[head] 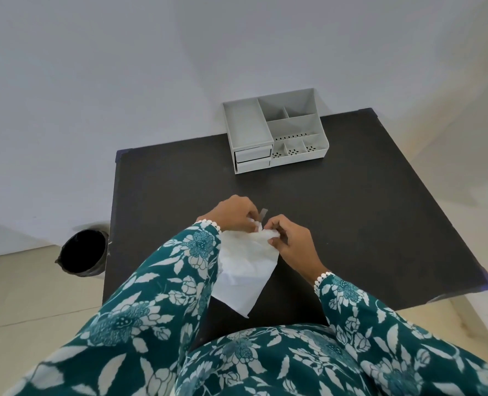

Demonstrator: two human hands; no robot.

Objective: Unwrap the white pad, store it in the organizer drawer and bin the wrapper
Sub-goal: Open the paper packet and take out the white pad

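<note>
Pale grey walls and a cream tiled floor surround a dark, square desk. Above its near half, the fingers of the left hand and those of the right hand are pinched closed on the top edge of a crinkled white wrapper, which hangs down between the two hands toward the person's lap. A small strip of the wrapper sticks up between the fingertips. Whether the white pad itself shows cannot be told. Teal floral sleeves with white lace cuffs cover both forearms. At the desk's far edge stands a light grey plastic organizer with open compartments and two small drawers on its front left. On the floor left of the desk sits a round bin lined with a black bag.
</note>
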